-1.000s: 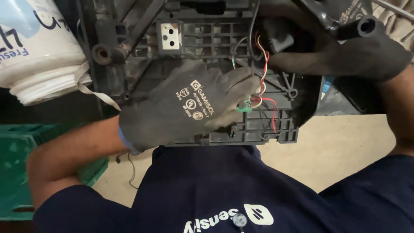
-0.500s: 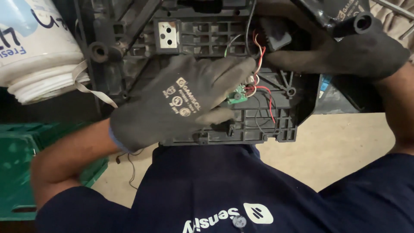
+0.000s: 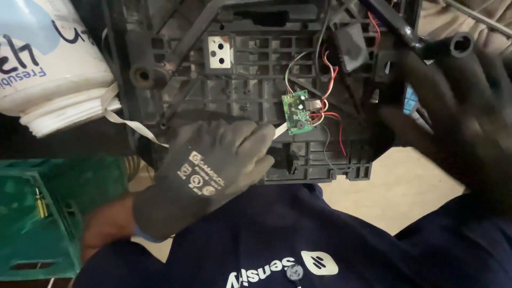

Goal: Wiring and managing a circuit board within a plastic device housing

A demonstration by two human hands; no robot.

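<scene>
Circuit board (image 3: 296, 111), small and green, is sitting exposed on the ribbed black housing (image 3: 240, 80), near its lower right, with red, white and green wires (image 3: 326, 85) looping up from it. The housing is resting against the person's lap. Left hand (image 3: 205, 176), in a grey glove, is lying on the lower edge of the housing just left of the board, fingers curled loosely, gripping nothing that I can see. A flat white ribbon (image 3: 128, 121) is trailing from the housing's left side past that hand. Right hand (image 3: 458, 122), in a dark glove, is blurring at the right edge; cannot tell whether it is open or closed. White tub (image 3: 48, 64) and green crate (image 3: 37, 224) are standing at left.

Risk, as I judge it: the board is hanging on thin wires, so a gloved finger catching a loop could tear a solder joint. The housing could also be slipping off the lap.
</scene>
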